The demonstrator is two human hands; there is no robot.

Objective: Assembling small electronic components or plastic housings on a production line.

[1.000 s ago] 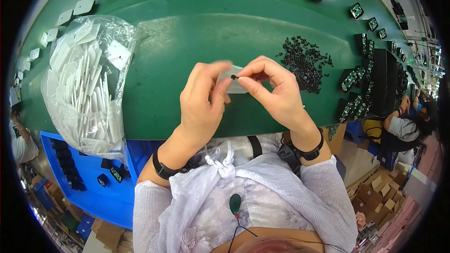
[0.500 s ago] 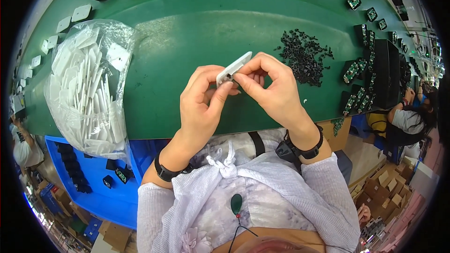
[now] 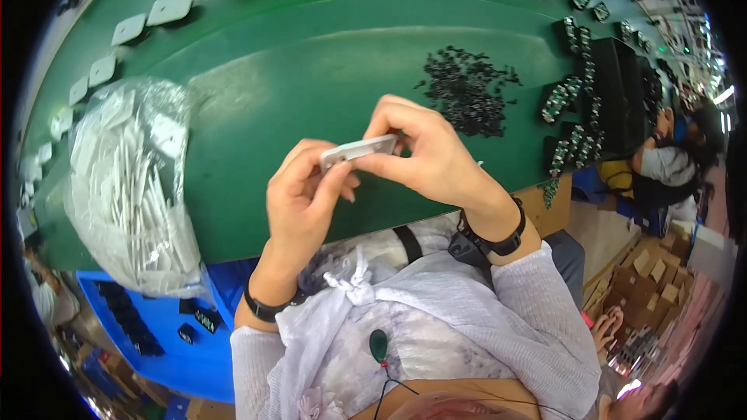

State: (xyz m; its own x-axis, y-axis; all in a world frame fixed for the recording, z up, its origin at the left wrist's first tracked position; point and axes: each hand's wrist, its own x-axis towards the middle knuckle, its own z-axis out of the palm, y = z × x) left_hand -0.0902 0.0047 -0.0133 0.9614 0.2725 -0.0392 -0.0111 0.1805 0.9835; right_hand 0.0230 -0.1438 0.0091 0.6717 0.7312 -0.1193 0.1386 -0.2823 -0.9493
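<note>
A thin white plastic cover point(image 3: 359, 150) is held between my two hands above the green table. My left hand point(image 3: 302, 190) pinches its left end between thumb and fingers. At the other end, my right hand point(image 3: 424, 152) grips the cover, the thumb lying along its near edge. Whether a small part sits under my fingertips I cannot make out. To the right of my hands lies a loose pile of small black plastic parts point(image 3: 468, 93). A clear plastic bag point(image 3: 128, 194) full of white covers lies on the left.
Black housings with green circuit boards point(image 3: 560, 99) line the table's right side, beside a black box point(image 3: 615, 101). White-topped units point(image 3: 171, 9) stand in a row along the far left. A blue tray point(image 3: 175, 354) with black housings is at lower left. Other people sit far right.
My hands and the white cover have moved left and nearer to me. The cover has turned from a steep slant to almost level. The whole view has shifted slightly.
</note>
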